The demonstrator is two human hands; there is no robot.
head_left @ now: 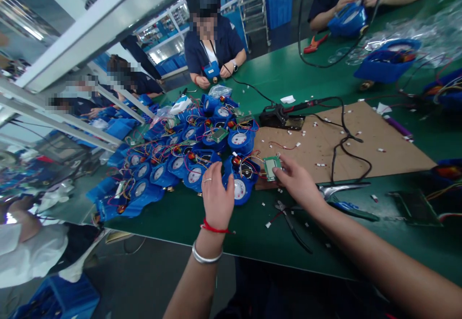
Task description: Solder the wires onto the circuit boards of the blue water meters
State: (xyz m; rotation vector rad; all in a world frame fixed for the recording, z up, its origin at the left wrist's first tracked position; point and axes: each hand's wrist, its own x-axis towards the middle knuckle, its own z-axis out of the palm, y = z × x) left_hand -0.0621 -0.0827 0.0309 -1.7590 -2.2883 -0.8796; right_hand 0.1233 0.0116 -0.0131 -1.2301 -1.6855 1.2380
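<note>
My right hand (296,178) grips a small green circuit board with a display (271,168), thumb on its face. Thin coloured wires run from the board toward a blue water meter (241,191) just to its left. My left hand (218,196), fingers extended and a little apart, is over the left side of that meter and appears to hold nothing. Whether its fingertips touch the housing, I cannot tell. Many more blue meters (195,174) with round white dials and loose wires crowd the green table to the left. Another green board (219,135) lies on top of them.
A brown cardboard sheet (390,150) carries a soldering iron (288,109), black cable and small white connectors. Cutters (294,227) and pliers (339,196) lie near my right forearm. Across the green table (274,78) a co-worker (212,44) holds a blue meter; another works at upper right.
</note>
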